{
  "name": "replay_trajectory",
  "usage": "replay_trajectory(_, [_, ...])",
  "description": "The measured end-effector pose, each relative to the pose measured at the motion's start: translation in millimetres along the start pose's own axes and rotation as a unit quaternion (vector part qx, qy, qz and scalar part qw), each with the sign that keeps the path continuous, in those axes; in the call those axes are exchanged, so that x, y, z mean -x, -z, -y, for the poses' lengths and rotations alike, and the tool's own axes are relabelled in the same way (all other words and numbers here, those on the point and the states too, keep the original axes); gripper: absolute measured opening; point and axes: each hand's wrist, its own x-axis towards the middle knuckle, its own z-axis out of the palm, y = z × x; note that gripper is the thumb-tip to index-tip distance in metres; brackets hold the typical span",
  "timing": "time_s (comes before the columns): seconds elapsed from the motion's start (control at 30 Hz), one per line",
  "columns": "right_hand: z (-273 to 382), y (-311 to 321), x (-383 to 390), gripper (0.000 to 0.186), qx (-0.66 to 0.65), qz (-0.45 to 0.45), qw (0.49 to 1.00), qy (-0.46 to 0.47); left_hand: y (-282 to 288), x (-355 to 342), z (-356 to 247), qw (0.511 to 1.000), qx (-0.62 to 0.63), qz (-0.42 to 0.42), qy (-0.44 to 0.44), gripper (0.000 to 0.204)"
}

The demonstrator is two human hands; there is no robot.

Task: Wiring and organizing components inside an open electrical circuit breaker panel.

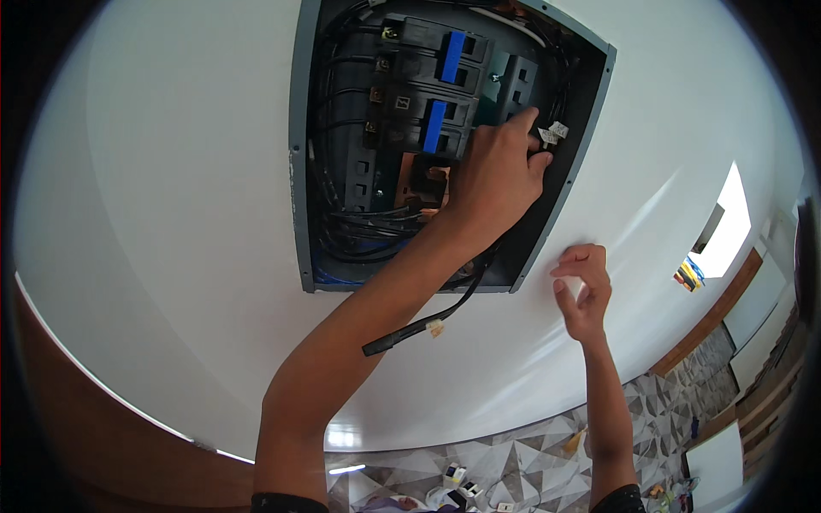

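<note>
A grey metal electrical panel box (301, 205) is set in the white wall, its inside exposed. My left hand (500, 167) reaches into its right half. The index finger points up and right, while the thumb and another finger close around a black wire by small white tags (552, 134). Black circuit breakers with blue toggles (434, 126) sit up and left of that hand. A thick black cable (410, 332) with a beige tag hangs out over the lower edge, in front of my left forearm. My right hand (586, 286) is outside the box at lower right, fingers curved and apart, holding nothing.
Bundled black wires (363, 244) run along the box's left side and bottom. The box's right rim (564, 184) stands between my hands. A wall opening (725, 227) at the right holds colourful items. Below lies a patterned tile floor (530, 462) with several small items.
</note>
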Motion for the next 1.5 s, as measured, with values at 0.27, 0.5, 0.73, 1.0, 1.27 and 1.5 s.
replay_trajectory(0.27, [54,36,-106,0.019,0.109,-0.104,0.982,0.11,-3,3,3,0.999,0.025,-0.021,-0.005,0.055])
replay_trajectory(0.5, [67,24,-174,0.026,0.322,-0.014,0.935,0.147,-6,1,8,0.996,0.07,-0.048,-0.016,0.03])
replay_trajectory(0.73, [40,26,-168,0.02,0.267,-0.037,0.951,0.153,-13,4,11,0.994,0.022,-0.067,-0.083,0.008])
replay_trajectory(1.0, [-11,3,-119,0.027,-0.025,-0.183,0.968,0.167,-12,1,9,0.995,-0.025,-0.059,-0.078,0.016])
replay_trajectory(1.27, [-19,-3,-110,0.023,0.022,-0.217,0.958,0.187,-15,-3,12,0.998,-0.009,-0.044,-0.033,0.024])
replay_trajectory(1.5, [-10,1,-109,0.019,0.087,-0.192,0.959,0.188,-13,-4,14,0.999,-0.005,-0.045,-0.028,0.042])
